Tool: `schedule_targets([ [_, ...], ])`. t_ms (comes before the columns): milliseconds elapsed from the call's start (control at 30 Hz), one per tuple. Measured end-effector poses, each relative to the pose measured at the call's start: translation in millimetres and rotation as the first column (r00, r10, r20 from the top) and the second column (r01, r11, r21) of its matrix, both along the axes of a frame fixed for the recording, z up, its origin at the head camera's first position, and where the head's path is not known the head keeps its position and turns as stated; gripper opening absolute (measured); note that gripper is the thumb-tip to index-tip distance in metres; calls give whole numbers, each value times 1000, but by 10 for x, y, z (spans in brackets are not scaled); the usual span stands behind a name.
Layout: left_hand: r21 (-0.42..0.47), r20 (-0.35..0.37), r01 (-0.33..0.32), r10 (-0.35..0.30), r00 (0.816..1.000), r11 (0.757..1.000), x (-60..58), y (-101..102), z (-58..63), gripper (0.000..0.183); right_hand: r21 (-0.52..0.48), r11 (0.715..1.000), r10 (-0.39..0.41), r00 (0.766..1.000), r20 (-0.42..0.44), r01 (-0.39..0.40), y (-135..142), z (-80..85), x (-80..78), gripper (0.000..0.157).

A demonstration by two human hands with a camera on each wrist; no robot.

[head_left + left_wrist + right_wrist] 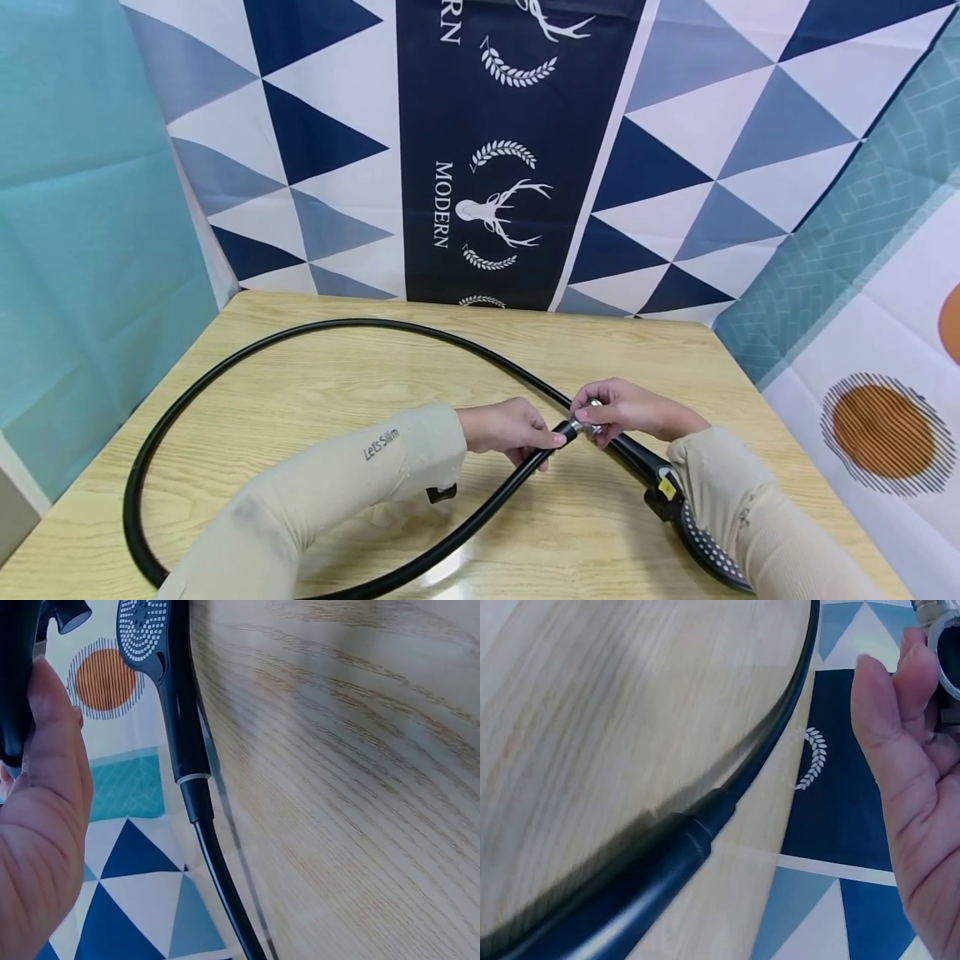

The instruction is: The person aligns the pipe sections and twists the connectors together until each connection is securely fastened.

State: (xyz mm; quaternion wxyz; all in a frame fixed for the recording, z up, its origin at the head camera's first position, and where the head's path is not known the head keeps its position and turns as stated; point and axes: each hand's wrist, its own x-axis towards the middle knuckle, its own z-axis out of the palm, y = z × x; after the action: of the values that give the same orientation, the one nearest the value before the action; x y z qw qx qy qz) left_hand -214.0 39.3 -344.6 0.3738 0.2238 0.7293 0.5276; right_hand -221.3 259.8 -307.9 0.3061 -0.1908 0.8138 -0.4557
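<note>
A black shower hose (360, 323) loops across the wooden table. My left hand (510, 427) pinches its free end between thumb and fingers, just below the collar. Meeting that end is a shiny round metal fitting (592, 417), which my right hand (630, 408) grips with its fingertips. Whether the two parts are threaded together cannot be told. In the right wrist view the fitting (946, 656) shows a ring-shaped opening, partly cut off by the frame. A black hand shower (637, 457) lies under the right forearm, joined to the hose's other end; its dotted spray face (144, 628) shows in the left wrist view.
The light wood table (360, 383) ends at a patterned cloth (480, 208) hanging behind it. Teal cloth (97, 250) hangs at the left, and a white cloth with orange circles (885, 433) at the right. The hose loop reaches the table's left side.
</note>
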Motion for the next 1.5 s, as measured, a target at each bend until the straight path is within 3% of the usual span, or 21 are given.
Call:
schedule_targets([
  [233,62,14,22,-23,1000,998,-28,-3,0,28,28,1000,3,1000,-28,-2,30,34,6,23],
  [567,19,-31,-122,122,992,992,5,41,-22,30,13,1000,-14,1000,-27,14,40,-27,-21,23],
  [833,1,-70,-180,180,981,984,30,55,-39,27,33,999,-20,999,-34,21,13,-72,-42,25],
  [1167,-39,-46,-145,143,989,989,31,39,-43,24,66,998,14,999,-31,-12,-24,-75,-49,24],
  [1500,-54,-82,-96,91,992,994,29,50,-54,23,81,996,43,998,-45,-39,-18,-54,-38,23],
])
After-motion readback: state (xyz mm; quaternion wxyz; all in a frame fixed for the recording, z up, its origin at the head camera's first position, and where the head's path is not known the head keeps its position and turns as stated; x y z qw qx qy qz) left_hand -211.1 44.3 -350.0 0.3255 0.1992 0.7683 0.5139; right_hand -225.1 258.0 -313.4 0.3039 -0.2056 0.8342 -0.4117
